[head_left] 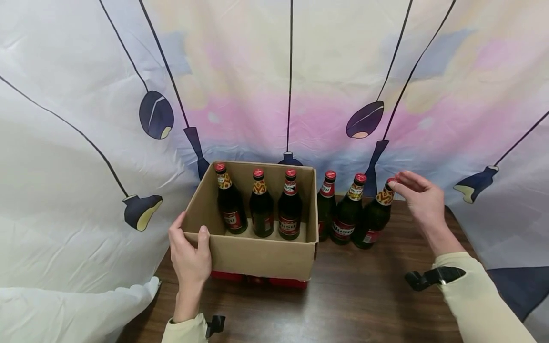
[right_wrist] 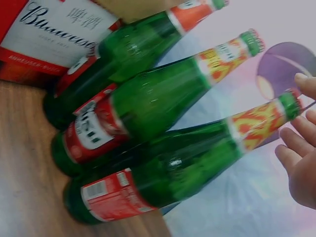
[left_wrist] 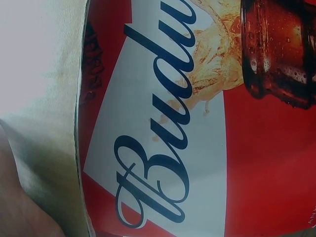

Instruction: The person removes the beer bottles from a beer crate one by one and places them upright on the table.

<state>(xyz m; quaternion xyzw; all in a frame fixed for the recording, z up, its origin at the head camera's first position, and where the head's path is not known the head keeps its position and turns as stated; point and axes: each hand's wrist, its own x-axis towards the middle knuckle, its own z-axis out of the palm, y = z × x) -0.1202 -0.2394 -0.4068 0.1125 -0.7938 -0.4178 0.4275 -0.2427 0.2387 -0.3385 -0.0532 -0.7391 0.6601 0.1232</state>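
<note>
My left hand (head_left: 190,257) grips the front left corner of an open cardboard box (head_left: 261,257), with the thumb over the front rim. Inside stand three dark green beer bottles, a left one (head_left: 231,207), a middle one (head_left: 261,209) and a right one (head_left: 289,212), all with red caps. Three more bottles are lined up against the box's right side. At the outermost bottle (right_wrist: 177,170), my right hand (head_left: 422,197) has its thumb and loosely spread fingers around the red cap (right_wrist: 290,102). A red printed box panel (left_wrist: 266,148) fills much of the left wrist view.
The box stands on a brown wooden table (head_left: 360,295), with bare tabletop in front and to the right. A printed cloth (head_left: 249,76) hangs close behind the box and bottles. White fabric (head_left: 77,305) bunches by the table's left edge.
</note>
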